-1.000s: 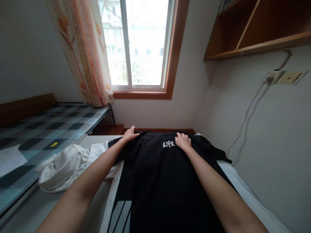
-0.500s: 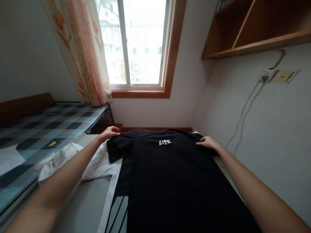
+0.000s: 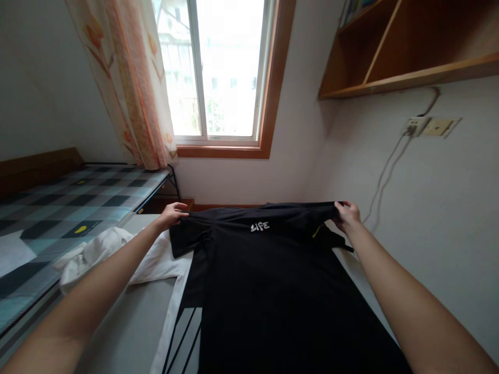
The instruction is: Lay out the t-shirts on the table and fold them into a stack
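Black shirt stretched between two pinching hands

In the head view, the black shirt (image 3: 273,291) lies along the counter (image 3: 120,327), its shoulder end away from the person and its body running toward the lower edge of the view. The left hand (image 3: 174,215) pinches the cloth near the top of one sleeve, with fingers closed on it. The right hand (image 3: 346,215) grips the opposite sleeve end between thumb and fingers and raises it off the surface. Gripped at both ends, the upper edge seems to be held taut, which would explain its nearly straight line; the left sleeve droops below its grip.

The shirt looks thin, soft and matt, with small creases fanning near the left shoulder and a smoother body. White lettering (image 3: 260,226) crosses its upper part, and a narrow yellow strip (image 3: 316,231) shows below the raised sleeve. Along the left edge, a panel with pale bars (image 3: 185,335) sits flat; whether it belongs to a garment underneath is unclear. White fabric (image 3: 158,259) lies crumpled beside the shirt and partly behind the left forearm, its folds rounded and loose. Farther left, a checked bed (image 3: 117,193) carries a pale sheet (image 3: 14,253), possibly paper.
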Available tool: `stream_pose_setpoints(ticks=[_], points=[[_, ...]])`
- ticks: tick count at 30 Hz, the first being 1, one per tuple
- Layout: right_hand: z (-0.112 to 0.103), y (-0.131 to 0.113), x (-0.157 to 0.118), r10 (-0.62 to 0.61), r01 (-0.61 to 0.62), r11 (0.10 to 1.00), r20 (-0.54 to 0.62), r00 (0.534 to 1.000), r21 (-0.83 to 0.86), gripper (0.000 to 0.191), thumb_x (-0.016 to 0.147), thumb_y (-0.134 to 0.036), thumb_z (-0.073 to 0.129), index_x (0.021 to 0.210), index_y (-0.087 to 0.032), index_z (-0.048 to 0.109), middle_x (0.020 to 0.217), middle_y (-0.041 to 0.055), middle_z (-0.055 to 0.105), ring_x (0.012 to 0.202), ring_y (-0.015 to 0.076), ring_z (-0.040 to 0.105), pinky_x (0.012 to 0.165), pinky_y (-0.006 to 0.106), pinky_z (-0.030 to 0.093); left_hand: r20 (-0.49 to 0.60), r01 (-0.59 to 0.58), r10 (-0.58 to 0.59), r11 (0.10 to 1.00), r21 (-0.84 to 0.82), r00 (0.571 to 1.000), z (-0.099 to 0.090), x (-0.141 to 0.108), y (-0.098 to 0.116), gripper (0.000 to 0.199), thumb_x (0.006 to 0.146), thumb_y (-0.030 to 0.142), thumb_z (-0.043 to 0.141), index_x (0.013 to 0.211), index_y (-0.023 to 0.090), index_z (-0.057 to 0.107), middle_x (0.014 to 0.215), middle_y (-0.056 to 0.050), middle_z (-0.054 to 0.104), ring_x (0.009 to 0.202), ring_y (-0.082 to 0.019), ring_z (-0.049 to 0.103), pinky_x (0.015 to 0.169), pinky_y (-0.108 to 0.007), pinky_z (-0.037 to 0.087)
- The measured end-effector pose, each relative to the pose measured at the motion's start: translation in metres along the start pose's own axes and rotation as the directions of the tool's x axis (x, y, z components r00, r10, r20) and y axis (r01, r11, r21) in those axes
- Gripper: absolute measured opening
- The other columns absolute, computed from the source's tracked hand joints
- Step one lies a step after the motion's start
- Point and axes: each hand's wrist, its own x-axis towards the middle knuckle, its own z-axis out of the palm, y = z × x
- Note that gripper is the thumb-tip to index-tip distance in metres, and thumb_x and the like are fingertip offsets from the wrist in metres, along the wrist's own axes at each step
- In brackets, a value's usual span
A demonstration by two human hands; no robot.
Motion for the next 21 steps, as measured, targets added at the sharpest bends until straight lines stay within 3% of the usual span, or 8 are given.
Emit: stream_pose_setpoints(ticks=[4, 7, 9, 12, 15, 17, 19, 21], points=[[-0.005, 0.015, 0.008, 0.090, -0.118, 0.978, -0.161, 0.983, -0.174, 0.038, 0.080, -0.023, 0.061, 0.114, -0.026, 0.045, 0.092, 0.0022, 0.063, 0.063, 0.0117, 0.060, 0.055, 0.023, 0.053, -0.018, -0.050, 0.053, 0.988, 0.147, 0.998, 0.005, 0.001, -0.003, 0.053, 0.052, 0.031, 0.079, 0.099, 0.013, 0.063, 0.082, -0.004, 0.061, 0.072, -0.018, 0.059, 0.058, -0.028, 0.047], [-0.011, 0.030, 0.006, 0.103, -0.124, 0.926, -0.077, 0.992, -0.357, 0.060, 0.072, -0.036, 0.071, 0.123, -0.025, 0.042, 0.110, 0.0115, 0.063, 0.077, 0.0186, 0.065, 0.061, 0.030, 0.055, -0.079, -0.192, 0.256, 0.866, 0.461, 0.964, 0.016, -0.009, -0.003, 0.037, 0.056, 0.026, 0.076, 0.091, 0.016, 0.068, 0.092, -0.007, 0.059, 0.093, -0.025, 0.057, 0.078, -0.037, 0.049], [-0.015, 0.037, 0.006, 0.043, -0.016, 0.847, 0.039, 0.998, -0.531, 0.077, 0.064, -0.037, 0.076, 0.129, -0.024, 0.039, 0.121, 0.0166, 0.059, 0.091, 0.0241, 0.065, 0.070, 0.036, 0.056, -0.053, -0.311, 0.442, 0.707, 0.635, 0.896, 0.025, -0.023, -0.001, 0.030, 0.061, 0.027, 0.074, 0.091, 0.021, 0.071, 0.101, -0.008, 0.056, 0.104, -0.029, 0.052, 0.090, -0.043, 0.044], [-0.021, 0.040, 0.013, -0.127, 0.228, 0.711, 0.197, 0.972, -0.665, 0.076, 0.061, -0.027, 0.074, 0.130, -0.021, 0.044, 0.123, 0.0171, 0.059, 0.105, 0.0289, 0.061, 0.082, 0.039, 0.053, 0.216, -0.568, 0.578, 0.540, 0.621, 0.787, 0.042, -0.051, 0.003, 0.024, 0.072, 0.031, 0.069, 0.094, 0.023, 0.072, 0.106, -0.008, 0.055, 0.105, -0.027, 0.050, 0.094, -0.042, 0.041], [-0.028, 0.037, 0.021, -0.238, 0.311, 0.630, 0.204, 0.949, -0.712, 0.062, 0.069, -0.028, 0.066, 0.129, -0.018, 0.049, 0.111, 0.0147, 0.064, 0.101, 0.0285, 0.063, 0.083, 0.039, 0.051, 0.544, -0.747, 0.520, 0.539, 0.389, 0.658, 0.057, -0.079, 0.006, 0.021, 0.080, 0.031, 0.063, 0.097, 0.022, 0.070, 0.101, -0.006, 0.058, 0.095, -0.021, 0.055, 0.087, -0.033, 0.044], [-0.032, 0.034, 0.020, -0.225, 0.299, 0.582, 0.204, 0.953, -0.756, 0.060, 0.072, -0.028, 0.064, 0.129, -0.016, 0.050, 0.103, 0.0135, 0.066, 0.092, 0.0274, 0.065, 0.079, 0.038, 0.052, 0.644, -0.758, 0.461, 0.576, 0.306, 0.610, 0.064, -0.094, 0.005, 0.021, 0.081, 0.031, 0.062, 0.098, 0.021, 0.069, 0.097, -0.004, 0.059, 0.086, -0.017, 0.057, 0.079, -0.028, 0.045], [-0.036, 0.032, 0.010, -0.189, 0.311, 0.497, 0.249, 0.950, -0.810, 0.059, 0.073, -0.026, 0.063, 0.129, -0.014, 0.051, 0.099, 0.0133, 0.066, 0.088, 0.0268, 0.065, 0.078, 0.037, 0.051, 0.647, -0.723, 0.418, 0.614, 0.317, 0.638, 0.068, -0.106, 0.002, 0.020, 0.081, 0.033, 0.062, 0.095, 0.020, 0.068, 0.090, -0.003, 0.060, 0.076, -0.015, 0.057, 0.070, -0.025, 0.045], [-0.038, 0.031, -0.010, -0.227, 0.343, 0.368, 0.274, 0.934, -0.864, 0.055, 0.076, -0.027, 0.061, 0.129, -0.013, 0.053, 0.103, 0.0160, 0.064, 0.093, 0.0284, 0.064, 0.080, 0.038, 0.050, 0.594, -0.650, 0.370, 0.666, 0.367, 0.714, 0.070, -0.116, -0.004, 0.019, 0.081, 0.035, 0.062, 0.092, 0.020, 0.067, 0.080, 0.000, 0.060, 0.066, -0.013, 0.056, 0.063, -0.024, 0.042]])
